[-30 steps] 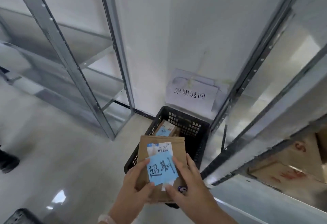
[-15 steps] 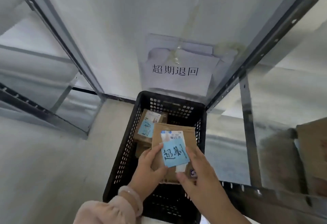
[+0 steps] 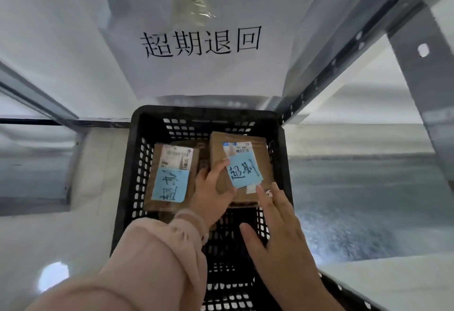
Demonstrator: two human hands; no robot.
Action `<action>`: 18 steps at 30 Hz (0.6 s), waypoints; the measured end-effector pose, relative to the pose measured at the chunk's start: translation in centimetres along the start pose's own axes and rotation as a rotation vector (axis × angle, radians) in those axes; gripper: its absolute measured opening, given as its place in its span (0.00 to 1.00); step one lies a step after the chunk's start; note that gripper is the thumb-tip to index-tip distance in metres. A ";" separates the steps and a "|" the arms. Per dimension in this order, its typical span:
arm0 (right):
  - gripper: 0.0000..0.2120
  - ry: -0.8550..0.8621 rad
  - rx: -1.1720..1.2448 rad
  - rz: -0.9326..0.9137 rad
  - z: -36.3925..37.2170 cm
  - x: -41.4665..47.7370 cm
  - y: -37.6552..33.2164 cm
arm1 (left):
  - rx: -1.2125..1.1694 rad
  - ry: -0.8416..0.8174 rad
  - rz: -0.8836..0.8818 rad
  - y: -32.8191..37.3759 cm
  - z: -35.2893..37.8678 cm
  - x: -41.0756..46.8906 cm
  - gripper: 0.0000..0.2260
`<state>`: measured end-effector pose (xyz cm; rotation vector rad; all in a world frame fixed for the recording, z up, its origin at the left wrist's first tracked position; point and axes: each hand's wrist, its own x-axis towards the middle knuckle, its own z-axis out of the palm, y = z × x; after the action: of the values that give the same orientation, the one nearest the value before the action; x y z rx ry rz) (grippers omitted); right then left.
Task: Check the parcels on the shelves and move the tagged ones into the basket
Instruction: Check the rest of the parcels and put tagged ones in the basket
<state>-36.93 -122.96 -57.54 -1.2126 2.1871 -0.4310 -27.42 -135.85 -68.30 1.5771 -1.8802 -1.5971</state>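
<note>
A black perforated basket (image 3: 282,138) stands on the floor against the wall. Inside on the left lies a brown parcel with a blue handwritten tag (image 3: 172,175). On the right is a second brown parcel with a blue tag (image 3: 242,170), low inside the basket. My left hand (image 3: 211,192) grips its left edge, thumb on top by the tag. My right hand (image 3: 277,224) hovers at its near right corner, fingers spread, one fingertip touching the tag's lower edge.
A white paper sign (image 3: 201,42) with printed characters is taped to the wall above the basket. Metal shelf uprights (image 3: 417,70) rise on the right, with a grey shelf board behind them. Another shelf frame (image 3: 36,104) stands at the left.
Both hands have carried the tagged parcel forward and down into the basket. The right hand has let go of it and opened; the view has moved closer to the basket.
</note>
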 end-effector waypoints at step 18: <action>0.36 0.059 -0.250 0.005 1.8 -2.1 2.2 | 0.500 -0.154 0.121 -1.7 1.3 -0.8 0.36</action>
<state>-36.33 -120.00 -59.39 -1.3385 2.3472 -0.1970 -27.06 -134.18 -69.79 1.4999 -2.5560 -1.2927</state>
